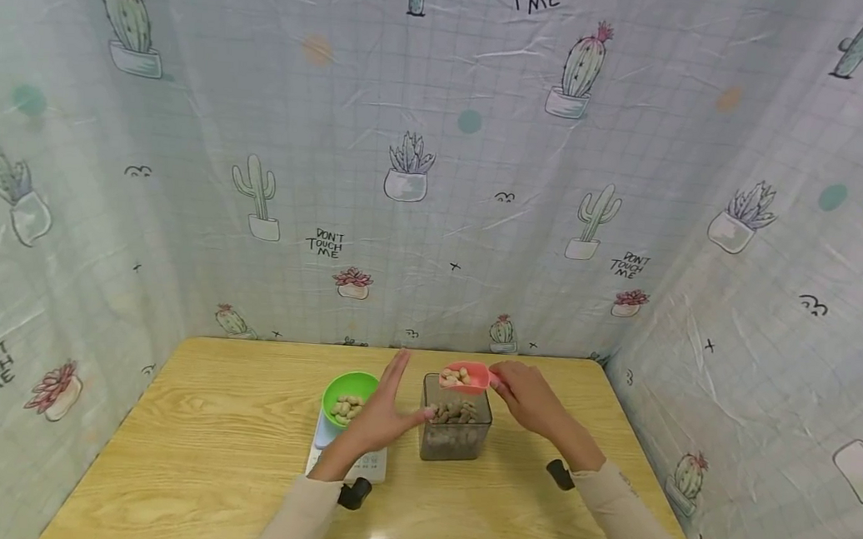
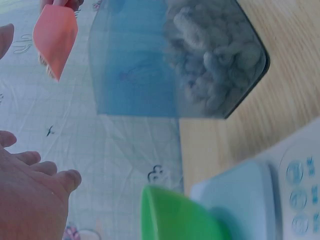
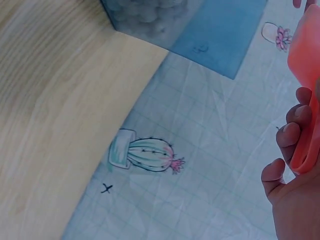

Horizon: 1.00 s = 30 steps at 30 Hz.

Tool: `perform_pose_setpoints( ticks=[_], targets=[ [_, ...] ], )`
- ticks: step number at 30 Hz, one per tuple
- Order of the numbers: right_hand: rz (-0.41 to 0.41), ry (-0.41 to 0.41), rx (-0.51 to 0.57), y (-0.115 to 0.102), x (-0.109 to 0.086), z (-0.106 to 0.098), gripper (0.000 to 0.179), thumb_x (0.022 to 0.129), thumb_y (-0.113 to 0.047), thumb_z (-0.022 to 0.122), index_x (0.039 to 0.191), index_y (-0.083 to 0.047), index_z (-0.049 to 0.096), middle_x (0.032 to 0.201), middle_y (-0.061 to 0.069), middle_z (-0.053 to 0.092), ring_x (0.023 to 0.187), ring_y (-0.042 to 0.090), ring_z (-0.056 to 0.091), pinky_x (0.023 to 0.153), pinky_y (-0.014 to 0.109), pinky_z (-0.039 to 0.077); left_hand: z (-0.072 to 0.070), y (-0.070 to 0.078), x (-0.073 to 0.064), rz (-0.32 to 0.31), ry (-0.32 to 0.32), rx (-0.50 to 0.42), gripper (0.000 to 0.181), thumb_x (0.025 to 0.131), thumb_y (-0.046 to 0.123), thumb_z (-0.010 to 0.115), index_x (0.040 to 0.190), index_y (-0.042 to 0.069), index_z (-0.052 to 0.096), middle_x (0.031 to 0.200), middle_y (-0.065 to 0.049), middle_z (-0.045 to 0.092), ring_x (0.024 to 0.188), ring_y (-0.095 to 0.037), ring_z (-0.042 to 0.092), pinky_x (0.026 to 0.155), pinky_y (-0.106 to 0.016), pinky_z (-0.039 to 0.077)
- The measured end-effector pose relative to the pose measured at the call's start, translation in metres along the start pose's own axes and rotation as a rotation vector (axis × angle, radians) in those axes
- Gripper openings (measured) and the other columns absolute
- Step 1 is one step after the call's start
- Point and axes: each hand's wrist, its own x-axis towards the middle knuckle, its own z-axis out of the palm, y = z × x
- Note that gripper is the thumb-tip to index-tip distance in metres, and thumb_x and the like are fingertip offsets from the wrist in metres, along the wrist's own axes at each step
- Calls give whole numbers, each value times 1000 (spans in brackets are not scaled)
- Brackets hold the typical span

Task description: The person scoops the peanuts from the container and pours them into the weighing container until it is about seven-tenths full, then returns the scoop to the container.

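Observation:
My right hand (image 1: 526, 393) grips the handle of a pink scoop (image 1: 478, 376), its fingers curled round it in the right wrist view. Several peanuts lie in the scoop, which hangs above a clear grey container (image 1: 453, 448) partly filled with peanuts (image 1: 455, 411). With thumb and fingers spread, my left hand (image 1: 382, 420) hovers between that container and a green bowl (image 1: 329, 396), holding nothing. Peanuts (image 1: 346, 409) also lie in the bowl, which stands on a white kitchen scale (image 1: 372, 467). My left hand and forearm hide part of bowl and scale.
A wooden table (image 1: 240, 423) carries everything. Behind it and at both sides hangs a pale curtain (image 1: 433, 245) printed with cacti. Black wrist straps (image 1: 354, 494) show on both arms.

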Motion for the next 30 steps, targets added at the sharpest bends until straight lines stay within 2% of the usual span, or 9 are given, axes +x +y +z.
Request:
perform_pose_setpoints(
  ticks=[7, 10, 14, 17, 23, 30],
  targets=[
    [-33, 4, 36, -10, 8, -9, 18, 100, -16, 56, 115, -8, 63, 107, 7, 69, 96, 25, 65, 83, 45, 52, -23, -6, -13, 16, 40, 20, 97, 90, 44, 69, 159, 33, 2, 168, -3, -1, 150, -40, 18, 109, -66, 31],
    [-27, -9, 38, -16, 14, -11, 21, 102, -20, 53, 117, -9, 63, 107, 5, 69, 97, 23, 65, 83, 42, 52, -33, -13, -17, 10, 66, 48, 99, 89, 46, 70, 159, 32, 2, 167, -4, -1, 150, -41, 18, 109, -65, 33],
    [-35, -13, 28, -23, 24, -12, 20, 103, -22, 51, 115, -12, 63, 93, -2, 66, 84, 16, 61, 75, 36, 49, -45, -27, -20, 2, 109, 65, 102, 86, 45, 73, 159, 29, 4, 167, -5, 1, 151, -41, 15, 110, -67, 30],
    [-52, -3, 32, -28, 32, -11, 18, 102, -21, 53, 113, -12, 63, 90, -2, 64, 80, 15, 59, 73, 34, 47, -53, -38, -22, -13, 126, 75, 105, 84, 45, 76, 160, 28, 5, 167, -6, 2, 150, -43, 16, 109, -69, 29],
    [-50, 10, 35, -42, 54, -7, 23, 102, -22, 53, 118, -8, 63, 101, 3, 69, 90, 19, 63, 78, 38, 51, -64, -59, -29, -62, 123, 58, 107, 83, 44, 76, 159, 32, 1, 167, -6, -2, 149, -46, 14, 107, -72, 28],
    [-85, -8, 36, -55, 72, 14, 24, 101, -24, 55, 118, -9, 63, 100, 2, 69, 92, 19, 64, 81, 37, 50, -65, -75, -33, -178, 62, 86, 118, 81, 43, 78, 159, 15, -5, 166, -17, -4, 147, -50, 17, 110, -68, 28]
  ],
)
